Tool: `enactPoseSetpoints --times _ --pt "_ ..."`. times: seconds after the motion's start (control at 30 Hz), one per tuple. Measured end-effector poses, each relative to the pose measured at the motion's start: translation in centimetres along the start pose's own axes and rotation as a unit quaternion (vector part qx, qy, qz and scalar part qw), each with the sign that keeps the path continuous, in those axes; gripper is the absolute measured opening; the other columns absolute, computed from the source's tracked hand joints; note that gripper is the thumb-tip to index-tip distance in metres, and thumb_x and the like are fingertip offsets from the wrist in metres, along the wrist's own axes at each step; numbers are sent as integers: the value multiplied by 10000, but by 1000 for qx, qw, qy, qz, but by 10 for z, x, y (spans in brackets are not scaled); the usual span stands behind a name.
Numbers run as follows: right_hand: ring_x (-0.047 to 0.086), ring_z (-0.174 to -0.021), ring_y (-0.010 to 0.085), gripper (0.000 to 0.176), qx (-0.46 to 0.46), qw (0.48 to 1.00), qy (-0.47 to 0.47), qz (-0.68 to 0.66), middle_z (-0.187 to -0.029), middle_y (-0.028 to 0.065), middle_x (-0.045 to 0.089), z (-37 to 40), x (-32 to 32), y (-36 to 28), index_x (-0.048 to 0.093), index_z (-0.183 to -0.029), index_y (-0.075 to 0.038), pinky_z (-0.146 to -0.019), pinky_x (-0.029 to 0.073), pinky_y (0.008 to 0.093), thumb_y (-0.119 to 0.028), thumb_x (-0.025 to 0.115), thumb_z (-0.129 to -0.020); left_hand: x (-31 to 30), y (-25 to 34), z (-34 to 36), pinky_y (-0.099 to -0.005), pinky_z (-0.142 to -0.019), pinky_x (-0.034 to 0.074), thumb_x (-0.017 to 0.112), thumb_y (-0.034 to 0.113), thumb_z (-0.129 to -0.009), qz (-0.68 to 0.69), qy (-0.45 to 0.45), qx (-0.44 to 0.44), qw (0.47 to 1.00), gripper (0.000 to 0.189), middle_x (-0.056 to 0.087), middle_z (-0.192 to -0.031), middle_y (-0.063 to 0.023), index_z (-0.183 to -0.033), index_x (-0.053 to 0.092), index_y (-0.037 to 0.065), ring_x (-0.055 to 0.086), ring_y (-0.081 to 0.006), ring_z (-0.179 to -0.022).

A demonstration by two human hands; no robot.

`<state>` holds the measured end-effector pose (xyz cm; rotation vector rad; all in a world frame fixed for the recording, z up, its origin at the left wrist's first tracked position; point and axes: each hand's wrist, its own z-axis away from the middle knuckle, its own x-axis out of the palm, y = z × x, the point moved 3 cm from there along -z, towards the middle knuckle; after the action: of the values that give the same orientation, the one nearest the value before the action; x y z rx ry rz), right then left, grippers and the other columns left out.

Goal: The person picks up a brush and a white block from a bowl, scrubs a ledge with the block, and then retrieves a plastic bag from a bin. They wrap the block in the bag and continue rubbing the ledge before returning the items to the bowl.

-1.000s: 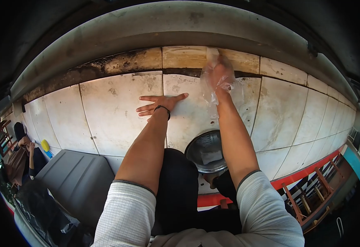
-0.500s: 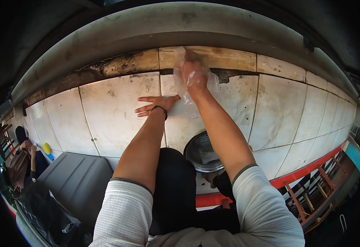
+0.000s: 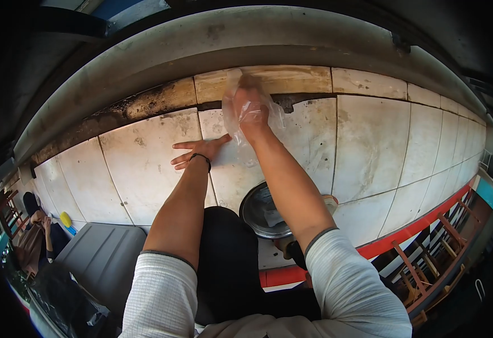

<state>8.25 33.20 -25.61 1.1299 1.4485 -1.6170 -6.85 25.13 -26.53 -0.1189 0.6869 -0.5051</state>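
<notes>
My left hand [image 3: 208, 149] rests on the white tiles [image 3: 156, 163] with its fingers spread, holding nothing. A dark band is round that wrist. My right hand [image 3: 251, 108] is closed at the yellowed tile strip [image 3: 297, 80] along the back edge. A crumpled clear plastic bag [image 3: 277, 119] surrounds that hand, and its fingertips are smeared by motion. Whether anything else is inside the grip is hidden. Under my right forearm sits a round metal bowl [image 3: 247, 213], partly covered by the arm, with something pale inside.
At the left stand a grey lidded box [image 3: 97, 248] and a black plastic bag [image 3: 60, 293]. A yellow-and-blue brush [image 3: 66, 219] lies beyond the box, near another person [image 3: 35, 236]. Wooden chairs [image 3: 427, 265] are below the red edge at right.
The view has shifted, so the whole scene sits slightly further left. My right hand stays with the bag at the tile strip, and my left hand remains flat on the tiles.
</notes>
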Motion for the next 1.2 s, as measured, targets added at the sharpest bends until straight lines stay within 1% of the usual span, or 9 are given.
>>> enactPoseSetpoints --times 0.07,0.2,0.3,0.43,0.53,0.67,0.87,1.0,1.2 --pt "649 -911 391 193 -12 994 -75 -74 -958 229 646 -3 5 19 619 -926 22 -756 524 458 -142 630 -824 5 -2 -9 -663 -1128 -44 871 710 -440 -1 7 -2 1000 1729 -240 -1475 -428 -1405 -369 -11 -197 -566 -1403" --pt "647 -887 410 296 -47 996 31 -66 -935 228 655 -3 -48 87 615 -1053 18 -760 525 451 -157 633 -815 -2 0 8 -662 -1129 -47 870 712 -438 8 -10 2 1000 1731 -239 -1478 -424 -1402 -375 -9 -194 -561 -1406" --pt "669 -831 427 312 139 990 -13 -20 -896 244 681 -10 -63 158 601 -1073 -19 -704 534 490 -248 626 -863 -3 -1 8 -662 -1131 -44 870 714 -436 12 -14 5 1000 1734 -239 -1480 -421 -1400 -378 -8 -193 -559 -1407" --pt "672 -837 432 356 184 983 -22 -10 -874 250 682 -10 -59 125 567 -1126 -23 -702 547 494 -270 618 -875 -2 0 8 -663 -1132 -36 870 717 -431 -5 -10 1 1000 1738 -239 -1481 -418 -1399 -380 -6 -192 -559 -1408" --pt "682 -861 414 290 85 992 -89 -13 -904 234 691 0 -44 37 560 -1148 -16 -686 556 464 -179 572 -908 0 -1 4 -663 -1132 -35 869 717 -432 -2 -4 -6 1000 1733 -238 -1483 -416 -1408 -370 -3 -191 -555 -1410" --pt "657 -903 406 286 -72 997 -32 -3 -927 250 663 0 -14 47 577 -1101 17 -777 538 456 -159 588 -875 -3 0 8 -662 -1131 -39 870 714 -433 9 -1 4 1000 1728 -237 -1486 -413 -1420 -356 3 -195 -554 -1410" --pt "687 -805 365 254 104 992 61 41 -889 186 690 -14 -81 223 641 -1009 -73 -657 549 452 -279 624 -863 1 1 1 -670 -1126 -38 868 721 -425 -10 -13 6 1000 1726 -231 -1497 -401 -1433 -345 18 -192 -553 -1411" --pt "686 -766 361 272 159 986 12 46 -844 170 688 -13 -83 201 631 -978 -51 -646 550 433 -300 616 -868 1 0 -3 -676 -1123 -31 859 736 -422 -27 -11 9 1000 1726 -232 -1496 -401 -1436 -341 22 -190 -552 -1412" --pt "676 -886 317 262 -98 990 49 -92 -938 154 670 1 -44 98 593 -1049 -37 -746 533 447 -234 598 -877 1 -3 1 -668 -1129 4 823 768 -450 -18 4 7 1000 1709 -231 -1485 -420 -1415 -357 -4 -165 -559 -1414"
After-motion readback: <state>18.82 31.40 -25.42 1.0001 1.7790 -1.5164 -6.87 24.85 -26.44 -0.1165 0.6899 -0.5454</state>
